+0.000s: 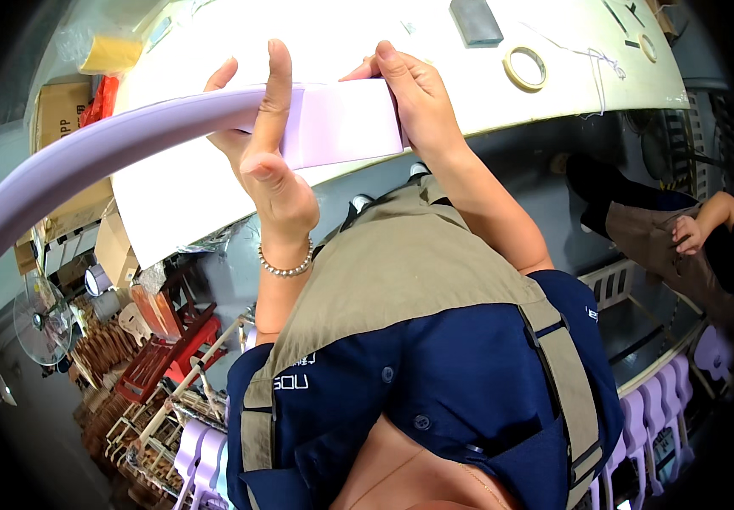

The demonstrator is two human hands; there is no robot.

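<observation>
A long, light purple curved piece (129,125) sweeps in from the left rim and ends in a broad, flat block; its exact kind I cannot tell. My left hand (278,183) supports it near the block, one finger stretched across its front and another behind it, the thumb sticking out loosely. A beaded bracelet (286,265) circles that wrist. At the block's right end, my right hand (422,102) grips the edge, with thumb and fingertips close together at the top corner. The piece is held up over the edge of a white table (171,204).
On the table lie a tape roll (525,68), a grey block (476,23) and tangled string (605,64). Cartons (62,115) and a fan (42,320) stand left. Similar purple pieces (658,404) hang on a rack lower right. Another person's hand (688,235) shows at right.
</observation>
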